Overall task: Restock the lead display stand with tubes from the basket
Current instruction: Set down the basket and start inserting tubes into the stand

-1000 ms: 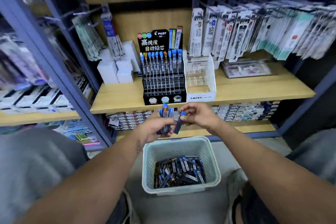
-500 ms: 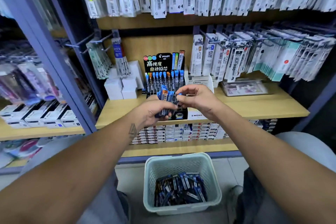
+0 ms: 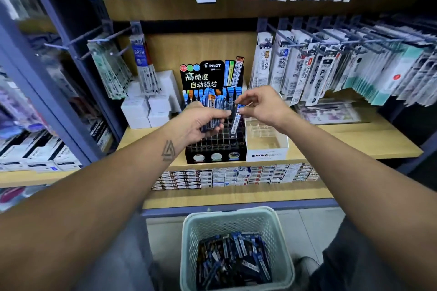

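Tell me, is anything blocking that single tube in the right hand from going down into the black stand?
Nothing visible does. The right hand pinches one tube by its top, hanging just above the display stand, whose front slots look empty. The left hand, gripping a bundle of tubes, sits to the side.

The black lead display stand (image 3: 214,146) sits upright on the wooden shelf, its header card reading PILOT, its back rows filled with blue-capped tubes and the front grid slots open. One single tube (image 3: 237,117), blue-capped with a white label, hangs nearly vertical just over the stand's right-hand slots, pinched at the top. A bundle of tubes (image 3: 214,111), blue and orange caps up, stands in front of the stand's upper rows, gripped in a fist. Down on the floor, the pale green mesh basket (image 3: 279,231) holds a jumbled heap of dark, blue-labelled tubes.
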A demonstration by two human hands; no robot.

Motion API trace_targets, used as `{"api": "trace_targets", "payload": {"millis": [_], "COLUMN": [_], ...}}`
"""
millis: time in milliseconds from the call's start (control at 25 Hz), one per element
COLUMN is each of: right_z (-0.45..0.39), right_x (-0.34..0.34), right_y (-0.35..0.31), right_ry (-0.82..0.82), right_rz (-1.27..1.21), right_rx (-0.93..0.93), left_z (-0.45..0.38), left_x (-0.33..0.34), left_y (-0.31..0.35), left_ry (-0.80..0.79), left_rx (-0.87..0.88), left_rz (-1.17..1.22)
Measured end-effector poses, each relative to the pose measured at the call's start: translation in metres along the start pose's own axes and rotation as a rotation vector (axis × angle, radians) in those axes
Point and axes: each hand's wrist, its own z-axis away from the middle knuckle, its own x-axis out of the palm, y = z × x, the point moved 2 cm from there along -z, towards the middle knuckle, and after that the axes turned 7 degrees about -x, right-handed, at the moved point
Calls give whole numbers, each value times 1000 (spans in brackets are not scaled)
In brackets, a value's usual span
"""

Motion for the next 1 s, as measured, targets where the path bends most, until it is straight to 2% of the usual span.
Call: {"api": "trace_targets", "payload": {"millis": [160,400,480,680,880,960,1000], "right_z": [-20,-17,-15,-11,2,0,-2], "right_x": [1,19,24,28,33,22,14], "right_y": [0,10,13,17,16,9,5], "right_ry": [-99,-274,-287,-322,-480,-393,-309], "right_rz": [312,509,569,602,616,552,378], "right_rx": [-101,-151,-171,-123,-55,-24,29], "left_z": [-11,-18,-17,-12,-5,-3,-2], "left_x": [-1,-10,-13,-11,-10,-8,-7], "left_y": [7,3,4,5,4,4,5], "left_ry": [-91,-123,-124,-162,-156,-147,-148], "left_rx": [-15,-85,-92,-64,-33,-15,-4], "left_rz": [45,63,53,-5,-68,-101,-126]}}
